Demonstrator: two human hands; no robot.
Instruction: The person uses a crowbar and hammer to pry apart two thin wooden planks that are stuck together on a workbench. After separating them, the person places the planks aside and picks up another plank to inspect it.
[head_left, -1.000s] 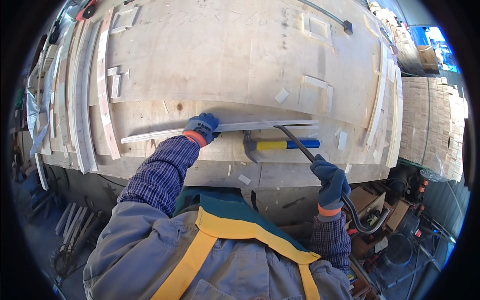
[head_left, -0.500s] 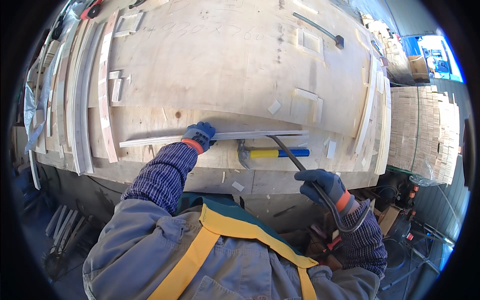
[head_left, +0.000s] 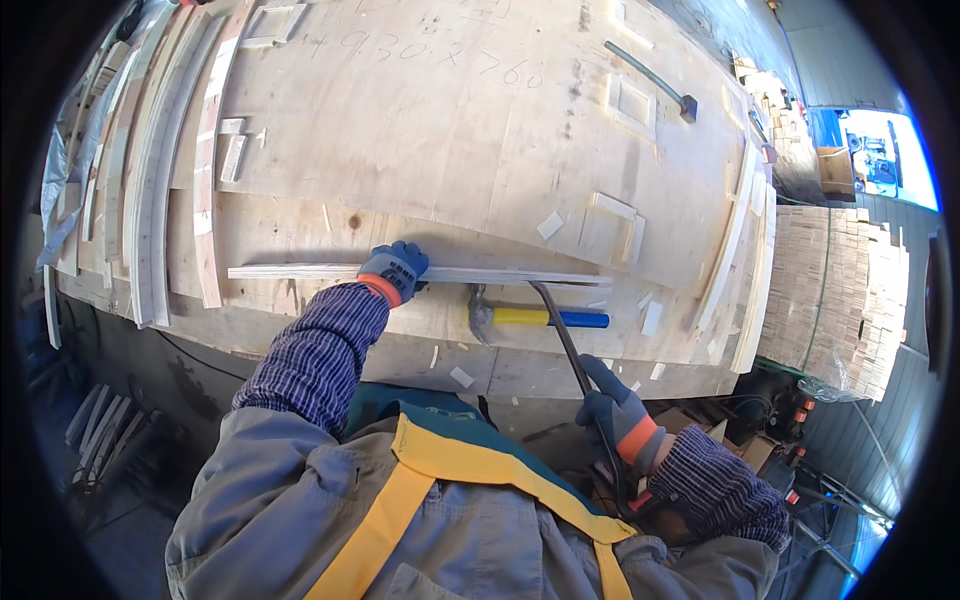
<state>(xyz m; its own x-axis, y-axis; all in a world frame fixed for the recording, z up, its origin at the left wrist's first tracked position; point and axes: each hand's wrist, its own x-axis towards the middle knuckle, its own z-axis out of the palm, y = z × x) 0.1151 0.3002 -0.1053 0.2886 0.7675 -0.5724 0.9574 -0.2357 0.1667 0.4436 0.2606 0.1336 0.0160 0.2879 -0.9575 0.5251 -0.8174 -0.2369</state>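
Note:
My left hand [head_left: 396,270], in a blue-grey glove with an orange cuff, is closed around a long, thin wooden strip [head_left: 300,271] lying across the near part of the bench. Toward its right end the strip [head_left: 500,276] looks split or doubled, with a narrow gap. My right hand [head_left: 612,402], gloved alike, grips a dark metal pry bar [head_left: 563,335]. The bar's tip touches the strip near that gap; its hooked lower end lies partly hidden by my hand and sleeve. A claw hammer [head_left: 530,317] with a yellow and blue handle rests just below the strip.
Plywood sheets [head_left: 400,130] cover the bench, with small wooden frames [head_left: 632,105] and wood scraps [head_left: 549,225] on them. Long boards [head_left: 165,180] line the left side. Another metal bar [head_left: 650,78] lies at the far right. A strapped timber stack [head_left: 835,300] stands beyond the right edge.
My right hand has moved down and left, bringing the pry bar to a steeper angle, its tip still at the strip. My left hand keeps its hold. The whole view has turned slightly.

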